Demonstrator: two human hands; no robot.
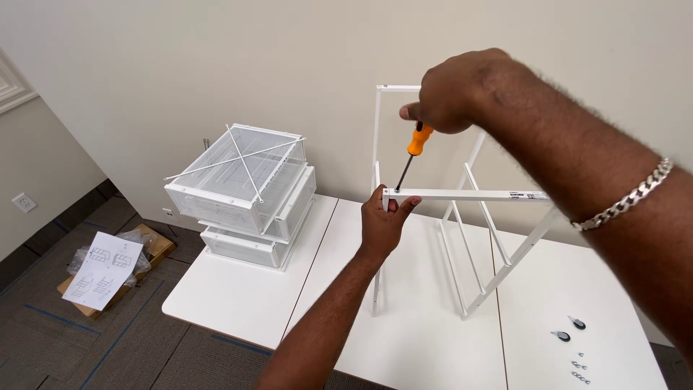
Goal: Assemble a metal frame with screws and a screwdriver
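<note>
Steadying hold: left hand (382, 220) pinches the near end of a white crossbar (469, 195), keeping it level against the upright of the white metal frame (462, 245) standing on the white bench (245, 296). Right hand (451, 90), closed round the orange-handled screwdriver (411, 155), sets its tip down on the bar's end, at the joint. Far left: stacked white mesh drawers (245, 191), two thin rods crossed on top. Near right on bench: small castors and screws (570, 347). Floor, left: instruction sheet (101, 271) on cardboard.
</note>
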